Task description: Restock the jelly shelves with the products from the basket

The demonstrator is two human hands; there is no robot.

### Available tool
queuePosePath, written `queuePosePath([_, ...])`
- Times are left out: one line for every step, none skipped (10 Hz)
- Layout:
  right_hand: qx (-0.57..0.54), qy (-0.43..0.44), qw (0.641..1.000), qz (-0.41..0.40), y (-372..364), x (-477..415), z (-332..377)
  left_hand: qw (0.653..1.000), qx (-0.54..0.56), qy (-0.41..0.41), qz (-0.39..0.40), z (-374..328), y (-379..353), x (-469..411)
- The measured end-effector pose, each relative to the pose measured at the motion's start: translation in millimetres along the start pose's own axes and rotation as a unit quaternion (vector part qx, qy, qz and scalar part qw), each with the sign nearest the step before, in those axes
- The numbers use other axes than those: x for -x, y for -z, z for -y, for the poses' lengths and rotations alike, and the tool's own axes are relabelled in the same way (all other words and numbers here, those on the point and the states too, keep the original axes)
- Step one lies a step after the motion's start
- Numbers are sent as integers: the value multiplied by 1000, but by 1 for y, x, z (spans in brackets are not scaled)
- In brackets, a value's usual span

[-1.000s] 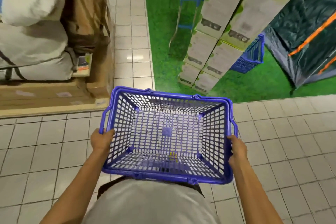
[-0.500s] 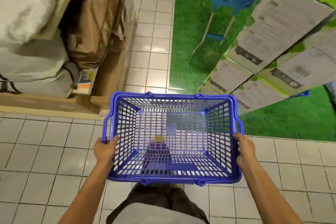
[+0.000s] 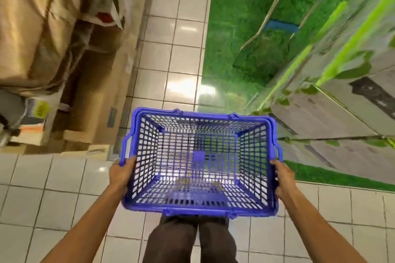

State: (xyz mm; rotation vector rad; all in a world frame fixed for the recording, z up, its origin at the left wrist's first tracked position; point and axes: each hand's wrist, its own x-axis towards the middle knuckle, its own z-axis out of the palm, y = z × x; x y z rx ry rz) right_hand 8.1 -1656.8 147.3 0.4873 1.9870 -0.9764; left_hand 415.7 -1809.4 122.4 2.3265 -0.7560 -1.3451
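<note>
Blue plastic lattice shopping basket; rectangular, open top facing up, roughly level; held in the air above white floor tiles visible through its mesh.

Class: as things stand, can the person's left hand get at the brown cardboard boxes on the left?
Probably not yet. The left hand grips one side of the blue basket, the right hand the other, and the cardboard boxes stand apart from it. Nothing blocks the way, but it must let go first.
</note>
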Motion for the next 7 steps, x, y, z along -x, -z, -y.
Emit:
queuePosePath([6,-3,1000,3,-27,-68,-11,1000,-4,9,11,20,-47,-51])
queuePosePath([7,-2,1000,2,-52,-129,-29,1000,-16,22,-13,46,-88,-97])
queuePosePath([11,-16,1000,4,-67,-176,-52,999,-38,26,-17,71,-117,-133])
queuePosePath([0,-31,1000,-2,-75,-208,-73,997,-65,27,-9,92,-134,-158])
queuePosePath([-18,-13,999,-27,-80,-220,-89,996,-84,12,-14,102,-139,-167])
queuePosePath([-19,19,999,-31,-79,-228,-102,995,-97,-13,-7,111,-137,-172])
queuePosePath([35,40,998,-42,-77,-217,-103,991,-129,-17,-1,104,-134,-165])
